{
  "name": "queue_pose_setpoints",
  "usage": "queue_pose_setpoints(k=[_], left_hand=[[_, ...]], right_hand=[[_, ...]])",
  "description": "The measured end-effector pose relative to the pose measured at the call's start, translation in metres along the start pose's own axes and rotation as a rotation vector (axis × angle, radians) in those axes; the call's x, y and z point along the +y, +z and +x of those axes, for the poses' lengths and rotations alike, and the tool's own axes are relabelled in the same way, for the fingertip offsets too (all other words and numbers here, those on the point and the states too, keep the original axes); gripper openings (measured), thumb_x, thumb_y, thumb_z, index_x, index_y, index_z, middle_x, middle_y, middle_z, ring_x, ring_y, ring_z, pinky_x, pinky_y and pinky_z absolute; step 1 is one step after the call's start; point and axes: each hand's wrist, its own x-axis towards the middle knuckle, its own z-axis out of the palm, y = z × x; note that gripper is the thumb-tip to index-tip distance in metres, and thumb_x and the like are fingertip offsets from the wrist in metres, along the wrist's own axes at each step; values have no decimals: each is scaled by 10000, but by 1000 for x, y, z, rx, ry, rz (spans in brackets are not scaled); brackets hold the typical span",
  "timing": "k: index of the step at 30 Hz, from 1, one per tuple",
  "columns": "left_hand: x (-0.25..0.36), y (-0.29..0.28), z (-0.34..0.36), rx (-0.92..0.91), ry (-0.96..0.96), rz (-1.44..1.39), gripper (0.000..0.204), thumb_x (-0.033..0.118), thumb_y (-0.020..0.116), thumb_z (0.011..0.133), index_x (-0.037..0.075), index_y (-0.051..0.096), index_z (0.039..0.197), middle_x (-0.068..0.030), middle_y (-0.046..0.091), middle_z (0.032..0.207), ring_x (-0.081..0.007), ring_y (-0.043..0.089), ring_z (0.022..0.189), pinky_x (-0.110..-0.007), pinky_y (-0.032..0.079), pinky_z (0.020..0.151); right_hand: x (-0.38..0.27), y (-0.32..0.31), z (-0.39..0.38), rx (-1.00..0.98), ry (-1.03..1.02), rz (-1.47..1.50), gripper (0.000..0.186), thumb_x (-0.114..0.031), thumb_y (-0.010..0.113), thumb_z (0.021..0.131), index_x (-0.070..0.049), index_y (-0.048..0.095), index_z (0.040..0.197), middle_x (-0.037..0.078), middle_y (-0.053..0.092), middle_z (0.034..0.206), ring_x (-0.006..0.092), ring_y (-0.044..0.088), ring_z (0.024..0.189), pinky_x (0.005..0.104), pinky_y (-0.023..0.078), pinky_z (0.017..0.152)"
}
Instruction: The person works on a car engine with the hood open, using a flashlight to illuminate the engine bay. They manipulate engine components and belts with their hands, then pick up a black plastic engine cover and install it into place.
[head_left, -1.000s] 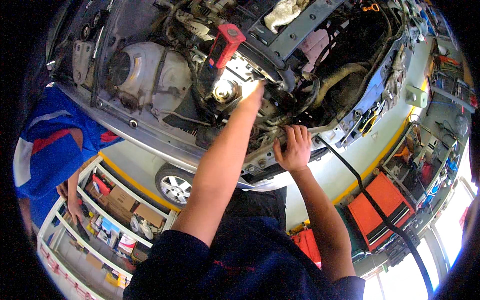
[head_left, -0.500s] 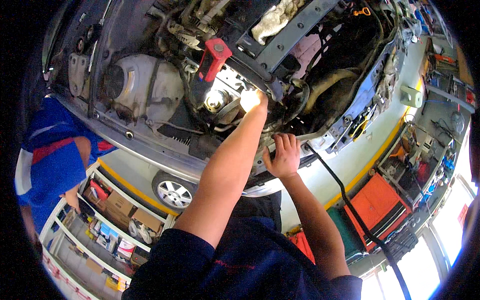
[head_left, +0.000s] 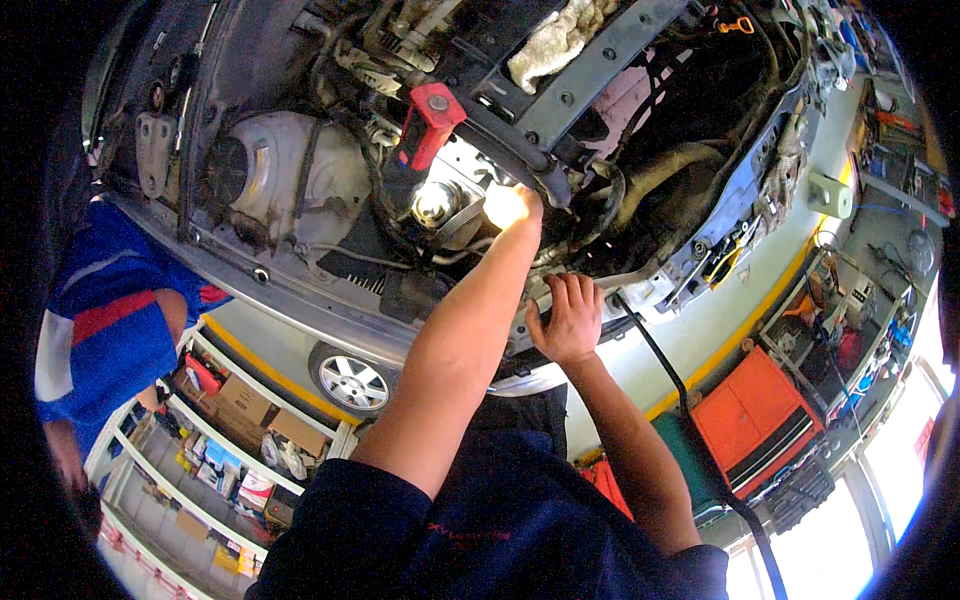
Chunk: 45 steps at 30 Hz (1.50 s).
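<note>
Strong light under the red lamp (head_left: 430, 125) turns part of the left hand (head_left: 515, 206) white. White glare shows bottom right. Edges bend; corners are black.

Upper centre, a red lamp (head_left: 432, 125) and black hose (head_left: 520, 158) crowd the left hand (head_left: 515, 208); a wider gap (head_left: 718, 115) lies upper right.

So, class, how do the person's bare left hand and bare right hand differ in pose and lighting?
The bare left hand reaches into the dark, cluttered engine bay; the bare right hand rests on the car's grey metal edge. Glare washes out the left hand, hiding its fingers, while the right hand's fingers show clearly. Both hands are bare.
</note>
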Motion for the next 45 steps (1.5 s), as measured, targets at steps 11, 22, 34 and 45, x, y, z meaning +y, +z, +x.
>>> queue_pose_setpoints(k=[11, 22, 34, 45], left_hand=[[14, -25, -22, 51, -18, -168, 330, 111, 684, 831, -39, 638, 1122, -236, 730, 963, -377, 723, 919, -416, 563, 847], [20, -27, -35, 62, -54, -295, 369, 89, 694, 812, -19, 637, 1160, -217, 737, 929, -391, 721, 883, -427, 554, 802], [23, -28, -44, 70, -29, -438, 281, 48, 631, 860, 11, 617, 1137, -215, 735, 954, -410, 707, 857, -436, 548, 768], [6, -26, -26, 9, 33, -248, 506, 139, 699, 777, -60, 611, 1234, -230, 727, 972, -395, 707, 888, -428, 557, 845]], right_hand=[[1, 0, 0, 10, -8, 34, 474, -350, 701, 829, -28, 606, 1164, 156, 607, 1188, 374, 549, 1128, 503, 401, 973], [4, 3, -1, 20, -20, 50, 516, -376, 703, 824, -21, 604, 1185, 165, 605, 1216, 379, 545, 1160, 506, 398, 990], [5, 2, -1, 19, -18, 59, 576, -366, 721, 774, -17, 597, 1215, 163, 595, 1252, 372, 546, 1182, 502, 397, 1007], [6, 4, -2, 85, 0, 75, 524, -313, 731, 781, -12, 587, 1186, 174, 599, 1214, 379, 557, 1151, 495, 412, 991]])
